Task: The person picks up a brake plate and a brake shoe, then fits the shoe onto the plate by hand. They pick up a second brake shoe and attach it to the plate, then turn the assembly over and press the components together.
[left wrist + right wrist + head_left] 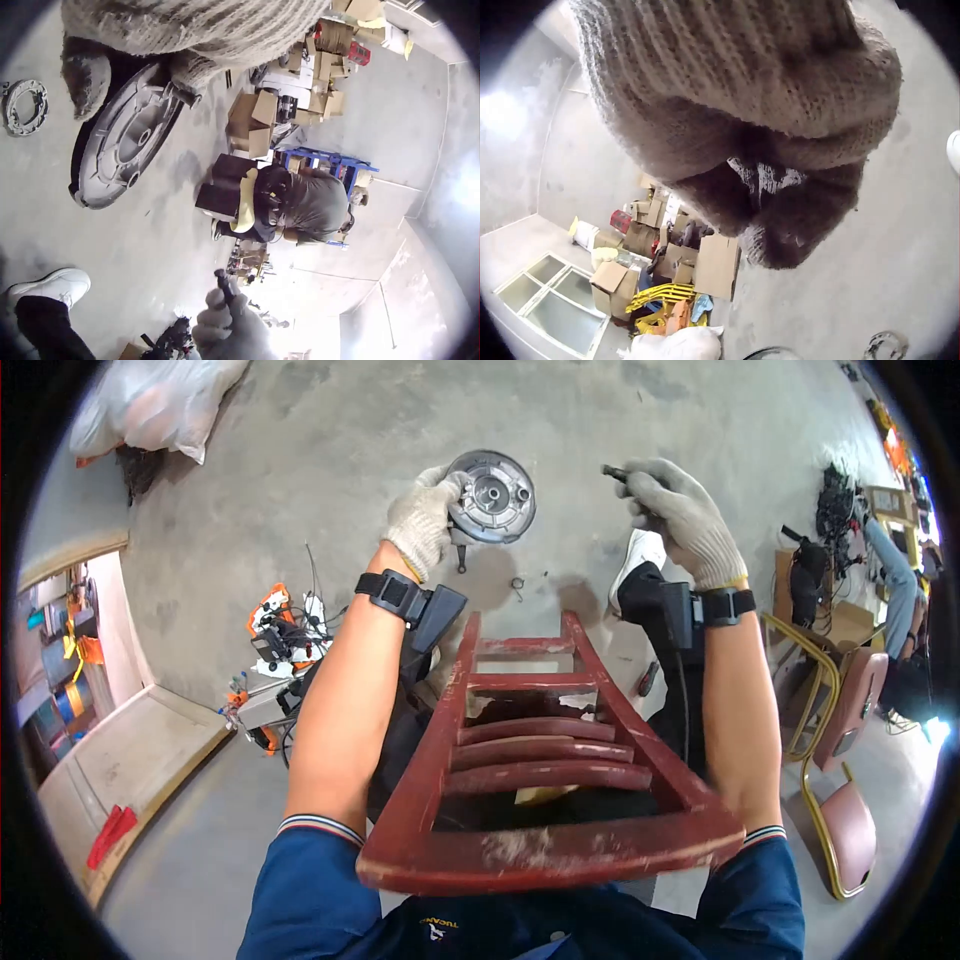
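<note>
Round metal plate [492, 510] is in our left hand [420, 520], held above the floor [570, 420], with gloved fingers curled round its edge and its ribbed face turned up toward the head camera. A short metal arm [461, 556] sticks out at its side, close under our fingers. Our right hand [690, 520], gloved too, is well apart from the plate and pinches a short dark rod [614, 473] between thumb and curled fingers, one end poking out toward the plate.

Between and below our hands, a small bent wire piece [518, 586] lies on the floor. The left wrist view also shows a metal ring [26, 107] lying there. Nearer our body, a worn red wooden chair [545, 850] stands between our forearms, with a white shoe [640, 552] beyond it and a dark-handled tool [648, 678] on the floor to its right.

Farther out, orange and white tools [280, 622] sit in a heap on the left, and a chair with a pink seat [855, 705] is on the right. Another person [315, 202] bends down beside dark boxes [225, 187].
</note>
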`<move>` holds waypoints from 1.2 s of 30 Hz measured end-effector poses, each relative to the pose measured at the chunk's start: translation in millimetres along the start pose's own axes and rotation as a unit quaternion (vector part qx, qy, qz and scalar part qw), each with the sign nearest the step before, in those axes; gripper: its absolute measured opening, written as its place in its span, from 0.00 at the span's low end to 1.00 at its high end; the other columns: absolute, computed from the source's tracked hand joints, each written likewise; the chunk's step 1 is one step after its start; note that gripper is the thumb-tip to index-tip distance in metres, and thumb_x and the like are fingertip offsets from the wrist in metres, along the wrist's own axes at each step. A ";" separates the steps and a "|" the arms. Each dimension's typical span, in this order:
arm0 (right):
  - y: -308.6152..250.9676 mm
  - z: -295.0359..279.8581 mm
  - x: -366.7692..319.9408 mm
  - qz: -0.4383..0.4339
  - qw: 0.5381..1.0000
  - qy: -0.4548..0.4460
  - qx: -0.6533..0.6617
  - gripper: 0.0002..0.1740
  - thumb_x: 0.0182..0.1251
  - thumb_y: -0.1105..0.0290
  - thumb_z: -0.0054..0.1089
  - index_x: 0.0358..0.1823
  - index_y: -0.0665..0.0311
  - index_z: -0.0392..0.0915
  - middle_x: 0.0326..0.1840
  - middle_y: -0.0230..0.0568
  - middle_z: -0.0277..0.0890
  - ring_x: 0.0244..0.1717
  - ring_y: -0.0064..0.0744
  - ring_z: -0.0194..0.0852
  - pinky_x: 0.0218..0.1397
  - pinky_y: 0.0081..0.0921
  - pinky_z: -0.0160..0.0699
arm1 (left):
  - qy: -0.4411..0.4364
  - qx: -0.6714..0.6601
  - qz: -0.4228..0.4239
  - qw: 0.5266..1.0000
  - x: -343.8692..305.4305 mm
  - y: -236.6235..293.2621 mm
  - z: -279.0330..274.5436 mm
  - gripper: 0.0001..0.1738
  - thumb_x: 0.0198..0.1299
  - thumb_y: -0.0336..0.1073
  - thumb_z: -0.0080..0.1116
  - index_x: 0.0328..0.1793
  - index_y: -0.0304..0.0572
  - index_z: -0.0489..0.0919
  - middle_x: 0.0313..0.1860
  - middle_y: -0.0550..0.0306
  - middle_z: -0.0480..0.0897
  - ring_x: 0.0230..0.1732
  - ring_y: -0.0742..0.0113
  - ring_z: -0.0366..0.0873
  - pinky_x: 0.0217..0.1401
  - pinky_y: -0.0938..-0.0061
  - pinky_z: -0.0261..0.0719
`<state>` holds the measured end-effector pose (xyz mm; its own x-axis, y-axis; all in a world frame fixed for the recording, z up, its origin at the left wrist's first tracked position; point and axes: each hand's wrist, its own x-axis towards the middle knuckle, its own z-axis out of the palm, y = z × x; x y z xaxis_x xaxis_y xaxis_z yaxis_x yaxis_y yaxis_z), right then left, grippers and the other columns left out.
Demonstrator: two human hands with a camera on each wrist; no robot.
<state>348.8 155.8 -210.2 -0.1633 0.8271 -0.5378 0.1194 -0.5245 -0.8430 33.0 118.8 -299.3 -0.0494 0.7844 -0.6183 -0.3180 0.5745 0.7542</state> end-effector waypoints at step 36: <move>3.3 80.0 22.8 -0.002 0.996 -0.036 0.086 0.22 0.82 0.69 0.57 0.68 0.79 0.73 0.55 0.48 0.84 0.57 0.30 0.83 0.63 0.24 0.85 | -0.074 -0.170 -0.010 0.983 0.2 30.7 30.4 0.22 0.81 0.42 0.51 0.67 0.31 0.80 0.59 0.48 0.87 0.63 0.61 0.83 0.76 0.65 0.77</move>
<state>267.2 156.8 -226.3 -0.2337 0.8156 -0.5293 -0.0502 -0.5537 -0.8312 52.0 143.7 -269.6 0.0897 0.8139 -0.5740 -0.6163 0.4981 0.6100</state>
